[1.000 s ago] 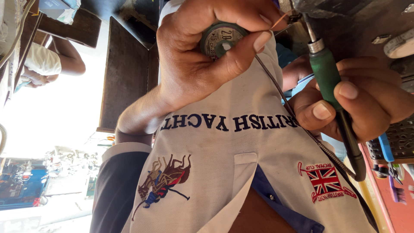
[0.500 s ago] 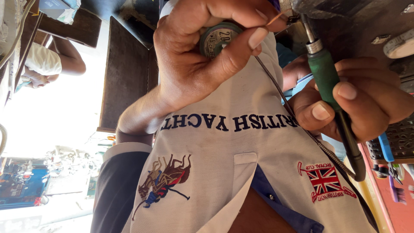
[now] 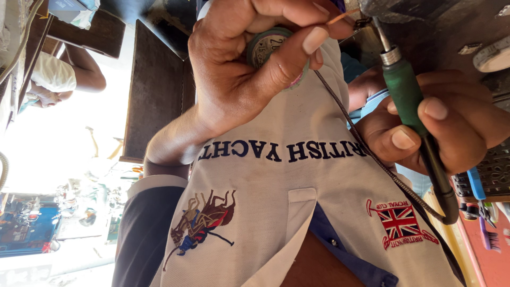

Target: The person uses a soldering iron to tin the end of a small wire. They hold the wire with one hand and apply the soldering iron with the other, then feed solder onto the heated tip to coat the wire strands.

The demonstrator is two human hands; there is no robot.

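Gripping a small round spool (image 3: 271,50) at top centre of the frame, your left hand (image 3: 239,79) is closed round it, thumb pressed over its rim and fingers curled behind. A thin orange wire (image 3: 340,17) sticks out past your thumb tip toward the upper right. Your right hand (image 3: 441,127), at the right of the frame, is clamped on a green-handled soldering iron (image 3: 406,98); thumb and forefinger pinch the handle, and its metal tip points up toward a dark object (image 3: 404,8) at the top edge, just beside the wire. Whether the tip touches the wire is hard to tell. From the handle's lower end a braided cord (image 3: 372,157) loops back up across your pale shirt (image 3: 297,212), which fills the lower centre. At the far right edge lie a blue tool (image 3: 476,183) and a dark grid-like tray (image 3: 496,172). In the upper left, another person (image 3: 58,74) leans in, well apart from your hands.
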